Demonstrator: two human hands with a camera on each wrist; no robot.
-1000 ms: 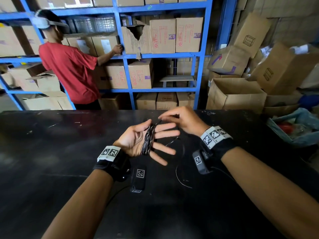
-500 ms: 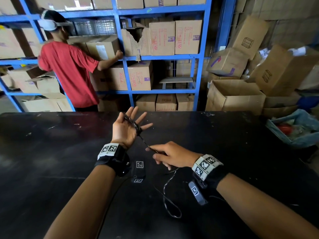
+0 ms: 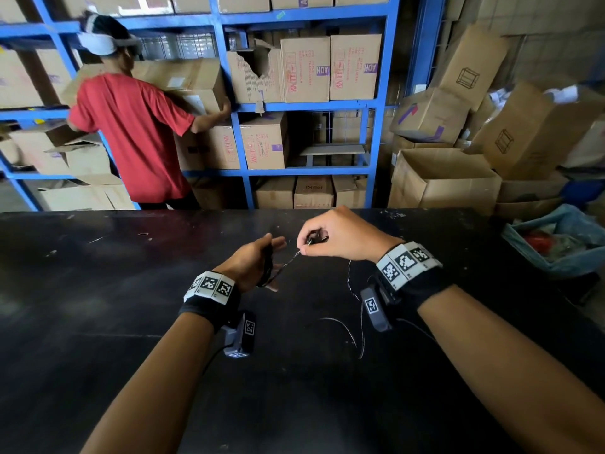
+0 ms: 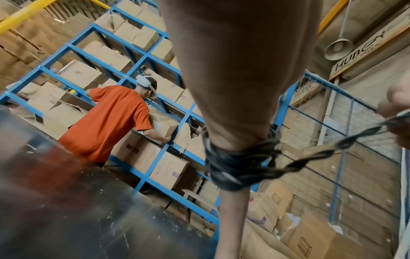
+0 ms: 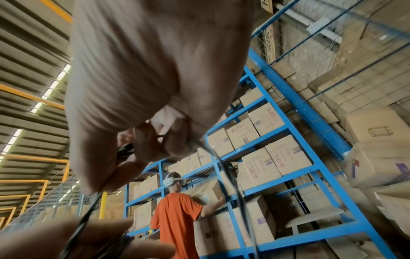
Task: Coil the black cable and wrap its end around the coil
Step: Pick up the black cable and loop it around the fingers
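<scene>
Head view: hands, L [image 3: 253, 262] w/ coil [image 3: 267, 268], R [image 3: 340, 235] pinching cable [image 3: 289, 262] mid-table [image 3: 98, 322].

Left hand [image 3: 252, 263] seen from its back: the palm and most turns of the black cable [image 4: 233, 164] are hidden in the head view. Right hand [image 3: 340, 237]: curled fingers [image 5: 142, 143] cover the pinched stretch. The loose cable end blends into the dark tabletop [image 3: 98, 322]. Both wrist views are motion-blurred, with fingertips cut off by the edges.

Bare forearms; each wrist wore a black band [image 3: 209, 309] topped with white fiducial-marker blocks [image 3: 406, 265]; small tagged camera modules [image 3: 244, 335] hung beneath
</scene>
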